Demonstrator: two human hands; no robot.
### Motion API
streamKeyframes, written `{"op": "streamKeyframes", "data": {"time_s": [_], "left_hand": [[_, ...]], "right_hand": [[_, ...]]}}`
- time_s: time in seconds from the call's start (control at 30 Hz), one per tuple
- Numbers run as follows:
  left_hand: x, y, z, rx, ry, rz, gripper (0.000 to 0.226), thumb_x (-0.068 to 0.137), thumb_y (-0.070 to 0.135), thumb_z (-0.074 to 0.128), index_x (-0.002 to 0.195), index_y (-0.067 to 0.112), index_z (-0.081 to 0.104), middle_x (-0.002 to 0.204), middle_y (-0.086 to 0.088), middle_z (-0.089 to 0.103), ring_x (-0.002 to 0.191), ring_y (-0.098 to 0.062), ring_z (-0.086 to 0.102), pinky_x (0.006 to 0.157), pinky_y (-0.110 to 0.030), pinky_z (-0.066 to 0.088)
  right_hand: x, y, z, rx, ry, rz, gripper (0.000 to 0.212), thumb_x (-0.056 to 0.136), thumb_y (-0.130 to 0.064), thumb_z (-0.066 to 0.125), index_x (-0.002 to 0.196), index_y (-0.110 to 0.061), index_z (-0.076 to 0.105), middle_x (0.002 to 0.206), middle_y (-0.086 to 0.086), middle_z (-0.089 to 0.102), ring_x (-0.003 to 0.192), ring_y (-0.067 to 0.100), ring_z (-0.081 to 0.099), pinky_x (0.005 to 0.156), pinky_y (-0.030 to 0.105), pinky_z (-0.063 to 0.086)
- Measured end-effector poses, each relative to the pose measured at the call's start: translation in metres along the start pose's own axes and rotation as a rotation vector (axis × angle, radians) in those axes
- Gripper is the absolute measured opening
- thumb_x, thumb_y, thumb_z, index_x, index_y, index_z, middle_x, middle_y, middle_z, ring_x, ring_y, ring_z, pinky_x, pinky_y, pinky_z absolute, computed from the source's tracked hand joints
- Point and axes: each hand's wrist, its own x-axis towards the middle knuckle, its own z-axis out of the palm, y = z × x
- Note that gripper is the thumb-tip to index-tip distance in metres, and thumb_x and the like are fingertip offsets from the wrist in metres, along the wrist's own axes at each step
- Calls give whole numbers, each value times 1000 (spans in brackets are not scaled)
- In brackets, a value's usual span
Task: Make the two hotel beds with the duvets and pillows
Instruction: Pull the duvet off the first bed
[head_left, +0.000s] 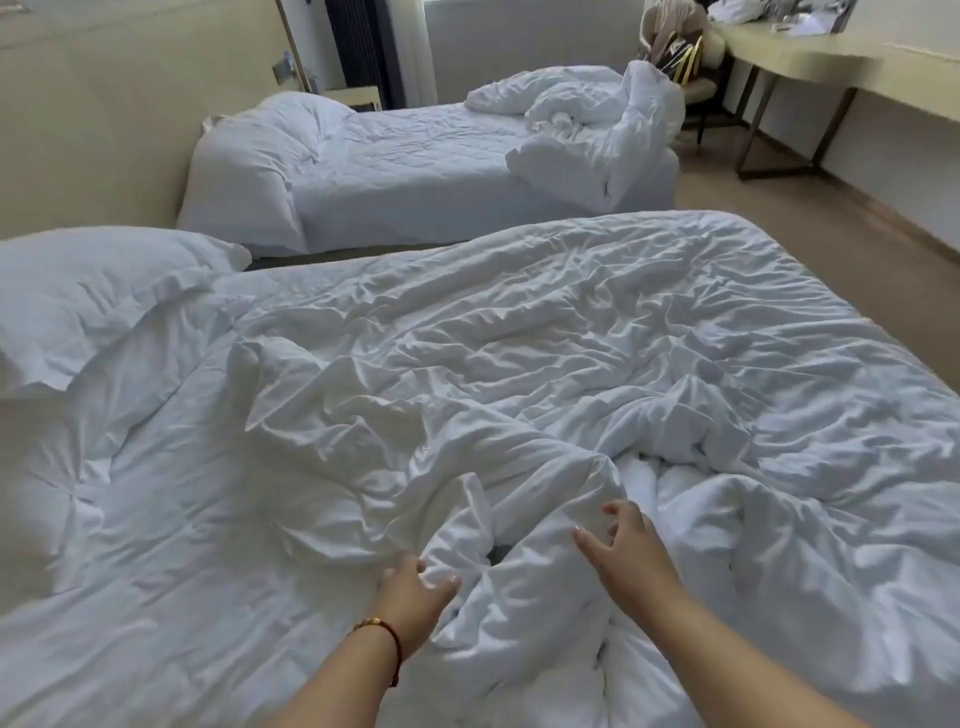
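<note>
Two bare hands reached out over the near bed (130, 519), where a white duvet (519, 364) lay spread across most of the mattress, its thin cotton cover creased into sharp ridges and soft hollows. Near the front edge the fabric bunched into a thick, puffy knot of folds. The left hand (413, 597), with a thin dark cord bracelet (389, 636) and a small gold piece at the wrist, had its fingers curled into that bunched fabric, touching it, though whether they pinched a fold I could not tell. The right hand (621, 543) hovered just beside the same bunch, fingers spread and loosely bent, holding nothing. A plump white pillow (98, 296) with a flat flanged border lay at the head of this bed, on the left, against the smooth cream wall panel (104, 130). Beyond a narrow gap stood the far bed (415, 171), its fitted sheet finely wrinkled, a second pillow (249, 171) slumped at its head and its own duvet (587, 114) heaped in a rumpled mound at the foot. To the right ran a long pale table (795, 52) on slim dark metal legs, with a chair (675, 57) draped in beige cloth at its near end, over tan carpet (805, 234).
</note>
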Motion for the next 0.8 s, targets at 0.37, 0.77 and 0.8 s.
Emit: {"op": "streamKeyframes", "data": {"time_s": [0.37, 0.77, 0.8], "left_hand": [[45, -23, 21, -26, 41, -110, 83, 80, 54, 67, 144, 15, 30, 140, -5, 48, 123, -26, 50, 101, -36, 42], [66, -98, -44, -357, 240, -91, 34, 94, 26, 60, 67, 7, 56, 61, -2, 55, 58, -18, 48, 55, -28, 37], [67, -107, -56, -409, 271, -105, 36, 93, 27, 60, 65, 7, 53, 60, -2, 52, 57, -19, 45, 55, -29, 36]], "right_hand": [[61, -18, 41, -60, 120, 57, 85, 86, -57, 54, 148, -16, 15, 152, 4, 28, 134, 31, 34, 102, 42, 36], [52, -72, 107, -178, 179, -256, 22, 90, -19, 59, 69, -11, 57, 71, -1, 57, 75, 21, 53, 65, 30, 34], [47, -84, 119, -188, 153, -291, 21, 89, -19, 60, 69, -14, 56, 71, -3, 54, 76, 19, 51, 66, 29, 32]]}}
